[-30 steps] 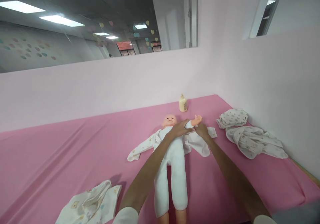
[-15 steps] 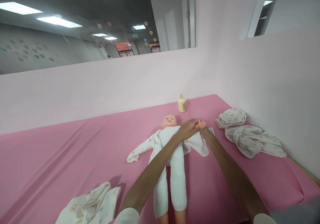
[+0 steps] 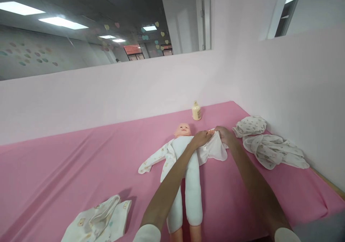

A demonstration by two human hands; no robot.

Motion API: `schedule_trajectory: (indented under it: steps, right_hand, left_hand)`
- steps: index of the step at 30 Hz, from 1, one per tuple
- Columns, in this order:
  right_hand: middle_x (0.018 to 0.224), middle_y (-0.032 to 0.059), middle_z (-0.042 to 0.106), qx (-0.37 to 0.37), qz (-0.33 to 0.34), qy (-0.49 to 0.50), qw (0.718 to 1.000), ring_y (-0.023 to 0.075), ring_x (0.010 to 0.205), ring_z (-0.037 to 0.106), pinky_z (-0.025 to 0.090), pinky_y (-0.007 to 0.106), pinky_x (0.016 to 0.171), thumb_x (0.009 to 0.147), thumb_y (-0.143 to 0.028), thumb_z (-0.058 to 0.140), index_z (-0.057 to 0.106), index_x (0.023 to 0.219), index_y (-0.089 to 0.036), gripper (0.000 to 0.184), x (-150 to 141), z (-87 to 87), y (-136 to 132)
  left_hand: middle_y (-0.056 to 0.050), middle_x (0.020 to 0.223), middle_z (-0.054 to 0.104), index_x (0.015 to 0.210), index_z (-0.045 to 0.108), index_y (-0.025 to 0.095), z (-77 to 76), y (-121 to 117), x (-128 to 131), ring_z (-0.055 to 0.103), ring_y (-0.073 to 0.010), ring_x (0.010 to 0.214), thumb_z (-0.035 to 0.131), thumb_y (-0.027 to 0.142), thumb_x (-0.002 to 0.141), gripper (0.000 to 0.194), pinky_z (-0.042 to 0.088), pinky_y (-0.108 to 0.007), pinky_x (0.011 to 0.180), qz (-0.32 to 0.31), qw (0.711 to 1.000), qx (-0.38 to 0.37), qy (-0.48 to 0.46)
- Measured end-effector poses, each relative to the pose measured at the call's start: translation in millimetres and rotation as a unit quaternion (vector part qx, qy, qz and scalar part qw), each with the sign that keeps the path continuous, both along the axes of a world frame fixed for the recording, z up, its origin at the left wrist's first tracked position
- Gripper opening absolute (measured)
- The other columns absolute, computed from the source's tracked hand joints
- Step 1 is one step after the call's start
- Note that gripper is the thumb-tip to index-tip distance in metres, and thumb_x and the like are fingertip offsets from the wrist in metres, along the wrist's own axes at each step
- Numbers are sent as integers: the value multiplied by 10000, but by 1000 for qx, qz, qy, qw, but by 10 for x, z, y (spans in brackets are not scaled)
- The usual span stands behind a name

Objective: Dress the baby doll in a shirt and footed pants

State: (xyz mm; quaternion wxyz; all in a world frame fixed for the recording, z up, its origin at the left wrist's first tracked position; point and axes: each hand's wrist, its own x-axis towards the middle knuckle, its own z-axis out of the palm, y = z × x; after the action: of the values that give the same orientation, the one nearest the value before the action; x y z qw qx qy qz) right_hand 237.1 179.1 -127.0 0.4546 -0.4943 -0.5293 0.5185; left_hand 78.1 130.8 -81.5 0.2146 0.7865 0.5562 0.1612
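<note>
Pink sheet (image 3: 88, 163), creased | pale wall (image 3: 129, 91) below glass (image 3: 88, 37) | left hand (image 3: 202, 139) gripping doll's arm (image 3: 211, 131) | right hand (image 3: 224, 135) pinching white shirt (image 3: 215, 151)

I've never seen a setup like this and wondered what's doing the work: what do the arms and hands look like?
They are a person's. The left hand and right hand are bare, with no gloves. Whitish sleeve ends show; the forearms are uncovered.

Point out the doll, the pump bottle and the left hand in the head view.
doll (image 3: 193, 195): head view, on its right-side leg in the picture
pump bottle (image 3: 196, 113): head view, on the bottle's body
left hand (image 3: 201, 139): head view, back of hand
</note>
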Motion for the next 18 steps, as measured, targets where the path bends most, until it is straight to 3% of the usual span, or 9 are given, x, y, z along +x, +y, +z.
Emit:
schedule_trajectory:
  steps: [9, 14, 18]
  right_hand:
    - [591, -64, 393, -21, -49, 27, 998, 118, 541, 409, 337, 240, 508, 544, -272, 508, 408, 758, -230, 239, -48, 102, -63]
    - [584, -78, 348, 2, -47, 1, 999, 99, 536, 332, 271, 226, 502, 534, -261, 515, 425, 744, -223, 231, -63, 190, -131]
    - [584, -89, 334, 16, -6, -13, 1000, 90, 528, 312, 247, 218, 493, 541, -255, 525, 447, 770, -219, 244, -90, 289, -209]
  left_hand:
    - [-22, 679, 581, 628, 462, 196, -42, 26, -21, 526, -173, 660, 331, 496, 893, 422, 364, -277, 602, -42, 996, -75, 26]
    - [-25, 691, 598, 657, 513, 196, -107, 73, -17, 540, -172, 667, 357, 500, 878, 407, 384, -270, 606, -23, 997, -72, 28]
    - [-47, 782, 640, 740, 565, 199, -184, 119, -7, 575, -189, 719, 295, 499, 908, 438, 418, -292, 652, 15, 999, -47, 23]
